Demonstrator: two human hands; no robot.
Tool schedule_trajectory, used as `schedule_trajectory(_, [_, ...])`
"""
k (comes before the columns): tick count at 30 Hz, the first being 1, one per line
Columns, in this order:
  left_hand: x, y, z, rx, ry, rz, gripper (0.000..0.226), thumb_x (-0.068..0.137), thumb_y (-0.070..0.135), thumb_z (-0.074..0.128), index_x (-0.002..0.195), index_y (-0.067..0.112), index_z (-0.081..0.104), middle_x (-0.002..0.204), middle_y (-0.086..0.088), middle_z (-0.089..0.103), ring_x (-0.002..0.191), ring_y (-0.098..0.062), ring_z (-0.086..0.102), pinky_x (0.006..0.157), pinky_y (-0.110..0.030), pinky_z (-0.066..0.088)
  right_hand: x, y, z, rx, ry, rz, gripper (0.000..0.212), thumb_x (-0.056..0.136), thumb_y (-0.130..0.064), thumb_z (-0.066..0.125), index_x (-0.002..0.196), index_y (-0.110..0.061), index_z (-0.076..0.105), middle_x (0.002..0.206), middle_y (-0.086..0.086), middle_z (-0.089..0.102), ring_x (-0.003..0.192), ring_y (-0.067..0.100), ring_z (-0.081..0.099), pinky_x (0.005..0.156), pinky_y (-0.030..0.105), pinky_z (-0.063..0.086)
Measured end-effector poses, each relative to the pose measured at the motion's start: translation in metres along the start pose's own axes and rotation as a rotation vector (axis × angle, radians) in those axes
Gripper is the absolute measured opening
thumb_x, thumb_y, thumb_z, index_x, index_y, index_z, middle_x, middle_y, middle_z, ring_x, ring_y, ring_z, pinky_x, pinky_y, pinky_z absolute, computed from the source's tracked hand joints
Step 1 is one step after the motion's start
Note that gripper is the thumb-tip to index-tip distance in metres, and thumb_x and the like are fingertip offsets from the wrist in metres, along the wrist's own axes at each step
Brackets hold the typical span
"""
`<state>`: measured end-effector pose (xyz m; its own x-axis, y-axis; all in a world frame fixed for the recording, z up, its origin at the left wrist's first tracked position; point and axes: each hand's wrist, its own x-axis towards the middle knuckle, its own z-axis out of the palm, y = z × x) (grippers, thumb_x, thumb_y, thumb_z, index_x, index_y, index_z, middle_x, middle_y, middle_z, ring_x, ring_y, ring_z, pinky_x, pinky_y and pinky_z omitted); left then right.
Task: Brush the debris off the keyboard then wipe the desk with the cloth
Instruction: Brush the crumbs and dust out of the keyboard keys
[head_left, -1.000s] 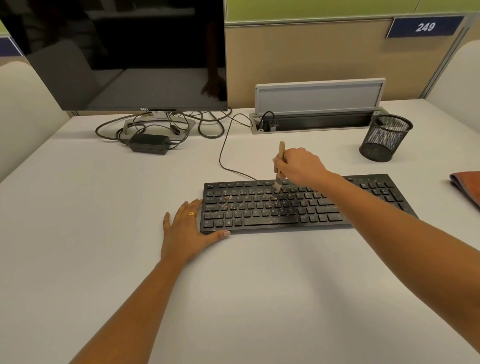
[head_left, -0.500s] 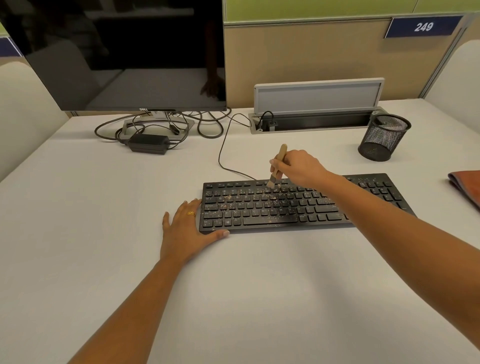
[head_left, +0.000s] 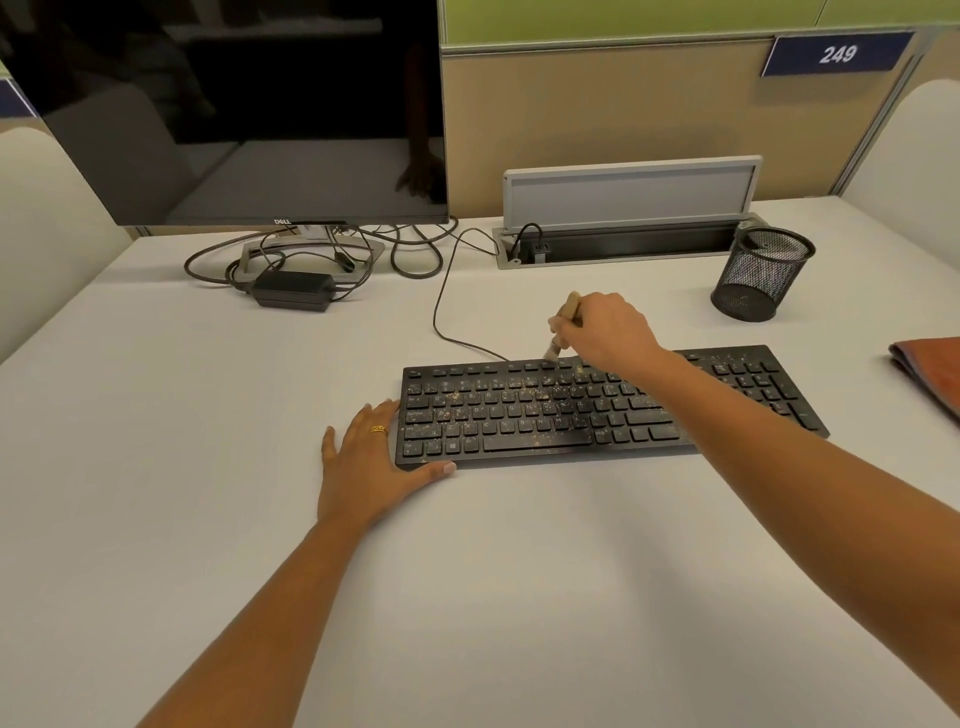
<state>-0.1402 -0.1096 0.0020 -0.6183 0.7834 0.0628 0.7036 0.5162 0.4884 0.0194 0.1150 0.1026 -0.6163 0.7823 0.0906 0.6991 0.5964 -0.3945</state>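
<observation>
A black keyboard (head_left: 519, 415) speckled with tan debris lies in the middle of the white desk (head_left: 467, 597). My right hand (head_left: 608, 330) grips a small wooden-handled brush (head_left: 563, 325), its bristles down at the keyboard's far edge near the function row. My left hand (head_left: 371, 460) lies flat on the desk against the keyboard's left end, thumb along the front edge. The reddish-brown cloth (head_left: 930, 371) sits folded at the right edge of the view, partly cut off.
A dark monitor (head_left: 223, 109) stands at the back left with tangled cables and a power brick (head_left: 293, 291) under it. A grey cable box (head_left: 623, 228) with raised lid and a black mesh pen cup (head_left: 761, 275) stand behind the keyboard.
My right hand has swept the brush from the upper key rows back to the keyboard's far edge. The left hand has stayed in place.
</observation>
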Motion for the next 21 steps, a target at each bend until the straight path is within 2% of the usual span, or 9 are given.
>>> schedule_trajectory(5, [0.0023, -0.0019, 0.0019, -0.005, 0.008, 0.006, 0.116, 0.05, 0.089, 0.049, 0.147, 0.029, 0.027, 0.154, 0.006, 0.029, 0.146, -0.01, 0.013, 0.118, -0.044, -0.003, 0.0024, -0.0019, -0.004, 0.038, -0.031, -0.002, 0.037, 0.098, -0.031, 0.04, 0.098, -0.005, 0.066, 0.095, 0.009, 0.068, 0.079, 0.022, 0.059, 0.071, 0.032, 0.045])
schedule_trajectory(10, [0.0009, -0.0008, 0.0011, -0.006, 0.009, 0.008, 0.113, 0.052, 0.085, 0.049, 0.147, 0.028, 0.027, 0.154, 0.006, 0.029, 0.146, -0.01, 0.013, 0.118, -0.044, -0.003, -0.0001, -0.0022, -0.0024, 0.015, -0.015, 0.008, 0.044, 0.1, -0.037, 0.036, 0.098, -0.006, 0.067, 0.085, 0.006, 0.063, 0.074, 0.021, 0.057, 0.067, 0.031, 0.043])
schedule_trajectory(14, [0.0006, -0.0003, 0.0, -0.009, 0.005, 0.009, 0.113, 0.054, 0.086, 0.053, 0.148, 0.028, 0.026, 0.155, 0.005, 0.028, 0.146, -0.01, 0.012, 0.118, -0.044, -0.004, -0.0001, -0.0014, -0.0013, 0.018, -0.043, 0.0, 0.04, 0.1, -0.032, 0.036, 0.1, -0.005, 0.066, 0.095, 0.009, 0.069, 0.085, 0.026, 0.064, 0.079, 0.039, 0.052])
schedule_trajectory(16, [0.0002, 0.0002, -0.0002, -0.004, -0.001, 0.003, 0.115, 0.054, 0.088, 0.055, 0.148, 0.028, 0.026, 0.155, 0.005, 0.027, 0.146, -0.01, 0.011, 0.118, -0.043, -0.004, 0.0022, -0.002, -0.0015, 0.052, -0.023, -0.01, 0.04, 0.1, -0.033, 0.036, 0.098, -0.007, 0.066, 0.093, 0.007, 0.068, 0.077, 0.022, 0.062, 0.073, 0.035, 0.05])
schedule_trajectory(18, [0.0007, 0.0003, 0.0, 0.002, 0.002, 0.005, 0.116, 0.053, 0.088, 0.054, 0.148, 0.028, 0.026, 0.155, 0.005, 0.028, 0.146, -0.01, 0.012, 0.118, -0.044, -0.004, 0.0023, -0.0028, -0.0004, 0.099, -0.026, -0.029, 0.041, 0.1, -0.035, 0.037, 0.096, -0.008, 0.069, 0.085, 0.004, 0.065, 0.063, 0.012, 0.053, 0.063, 0.028, 0.042])
schedule_trajectory(21, [0.0014, -0.0005, 0.0009, 0.0, 0.005, 0.003, 0.114, 0.054, 0.086, 0.057, 0.148, 0.028, 0.026, 0.155, 0.006, 0.028, 0.146, -0.01, 0.012, 0.118, -0.044, -0.004, -0.0003, -0.0017, 0.0017, 0.103, -0.108, -0.051, 0.04, 0.099, -0.037, 0.04, 0.098, -0.01, 0.069, 0.071, -0.008, 0.053, 0.059, 0.004, 0.044, 0.057, 0.026, 0.035])
